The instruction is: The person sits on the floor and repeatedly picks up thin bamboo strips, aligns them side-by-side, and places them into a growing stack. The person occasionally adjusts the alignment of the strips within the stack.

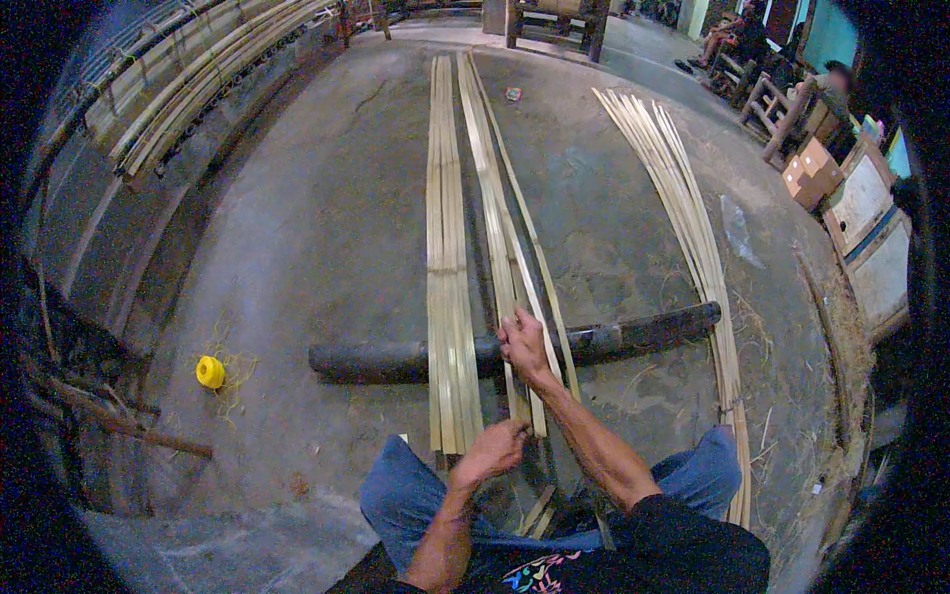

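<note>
Several long, pale bamboo strips (448,218) lie side by side across a dark round pole (371,363) on the floor before me. Just right of them runs a looser group of bamboo strips (487,168), spread apart at the near side. My right hand (524,345) is closed around strips of this group, above the pole. Closer to my body, my left hand (492,451) is closed at the near end of a strip in the same group; its fingertips are partly hidden. Short bamboo pieces (537,512) rest between my knees.
A bundle of bamboo strips (683,198) fans out at the right, across the pole's end. Yellow twine (210,372) lies on the left. Bamboo poles (218,89) are stacked at the far left. Cardboard boxes (813,173) and a seated person (836,94) are at the far right.
</note>
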Demonstrator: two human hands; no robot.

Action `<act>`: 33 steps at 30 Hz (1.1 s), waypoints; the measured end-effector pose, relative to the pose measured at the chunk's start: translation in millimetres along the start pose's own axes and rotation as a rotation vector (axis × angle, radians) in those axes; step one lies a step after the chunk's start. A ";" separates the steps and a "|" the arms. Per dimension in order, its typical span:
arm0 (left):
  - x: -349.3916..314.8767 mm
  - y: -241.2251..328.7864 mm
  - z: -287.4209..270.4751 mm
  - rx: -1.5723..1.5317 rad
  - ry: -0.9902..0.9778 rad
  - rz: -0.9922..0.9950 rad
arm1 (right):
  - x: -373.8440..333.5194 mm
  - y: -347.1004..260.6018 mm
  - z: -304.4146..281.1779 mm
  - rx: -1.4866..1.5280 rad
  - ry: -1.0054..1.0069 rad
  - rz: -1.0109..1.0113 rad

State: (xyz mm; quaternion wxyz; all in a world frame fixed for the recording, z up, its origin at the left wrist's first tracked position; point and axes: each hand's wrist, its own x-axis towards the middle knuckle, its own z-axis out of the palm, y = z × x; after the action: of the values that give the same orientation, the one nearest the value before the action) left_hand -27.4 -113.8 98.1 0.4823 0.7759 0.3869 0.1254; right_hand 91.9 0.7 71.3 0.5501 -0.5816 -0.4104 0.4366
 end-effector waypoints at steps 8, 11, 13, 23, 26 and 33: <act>-19.2 20.0 -115.1 0.156 0.157 -0.123 | 40.1 6.3 81.2 0.385 -0.107 0.367; -16.6 0.3 -122.7 0.138 0.111 -0.186 | 45.0 29.5 105.8 0.516 -0.062 0.473; -15.2 -19.0 -119.9 0.141 0.151 -0.221 | 42.8 42.8 116.0 0.580 -0.046 0.566; 16.2 -144.3 -92.5 0.089 -0.097 -0.719 | -13.2 72.4 122.6 0.379 -0.048 0.421; 27.4 -196.0 -69.2 0.024 -0.129 -0.765 | -21.4 67.1 117.4 0.280 -0.042 0.278; 27.7 -237.8 -49.1 -0.045 -0.127 -0.520 | -47.7 76.4 102.7 0.282 -0.037 0.445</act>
State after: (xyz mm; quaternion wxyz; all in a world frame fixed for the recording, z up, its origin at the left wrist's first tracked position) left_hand -150.7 -5.8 -83.1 0.5387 0.6458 0.5394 -0.0429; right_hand -20.3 -20.5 -3.6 0.5086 -0.5670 -0.2174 0.6104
